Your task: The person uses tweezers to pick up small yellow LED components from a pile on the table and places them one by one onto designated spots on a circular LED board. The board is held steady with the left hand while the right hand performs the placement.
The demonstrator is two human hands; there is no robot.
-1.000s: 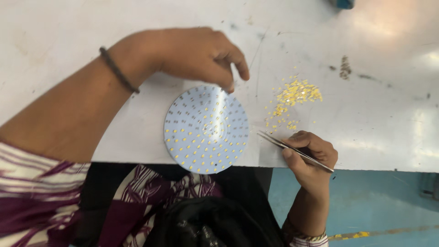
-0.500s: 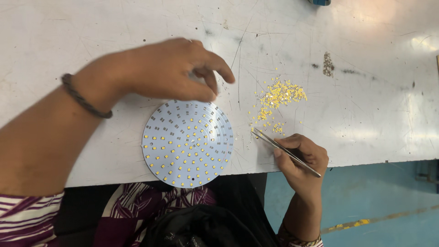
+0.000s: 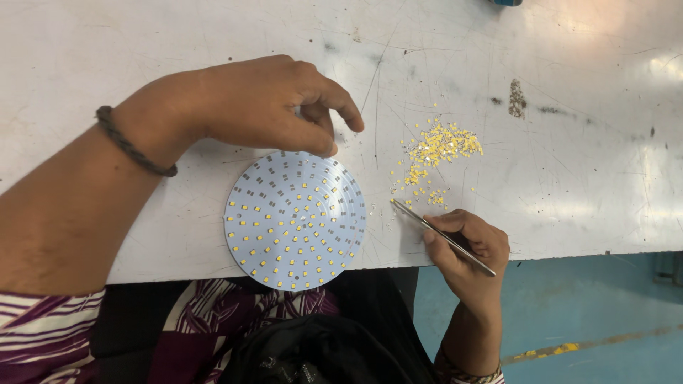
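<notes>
Compared with a second ago, the round board has been shifted a bit left across the counter, and the left hand's thumb now sits right at its top rim instead of pinching above it; the tweezers are pointed much as before.

The left hand [image 3: 263, 107] is curled loosely, thumb tip touching the upper edge of the round board [image 3: 295, 220], fingers bent above it and not closed on anything. The right hand [image 3: 466, 245] is closed around a pair of thin metal tweezers [image 3: 441, 236], held like a pen, tips aimed up-left and resting just beside the board's right edge, below the pile of little yellow chips [image 3: 435, 153]. Whether a chip is caught between the tips can't be told, too small.

The board lies flat near the front edge of the white, scratched counter [image 3: 142, 43], slightly overhanging it. The inner rings are filled with yellow chips; plenty of grey pads on the upper and right part look bare.

For this step to go well, the board should probably be kept pinned by that thumb so it isn't nudged when a chip is set down. One chip at a time is best picked from the loose edge of the pile, gripped lightly so it isn't flicked away, and lowered square onto a bare pad without neighbours being bumped.

A dark cord bracelet [image 3: 135, 146] is worn on the left wrist.
</notes>
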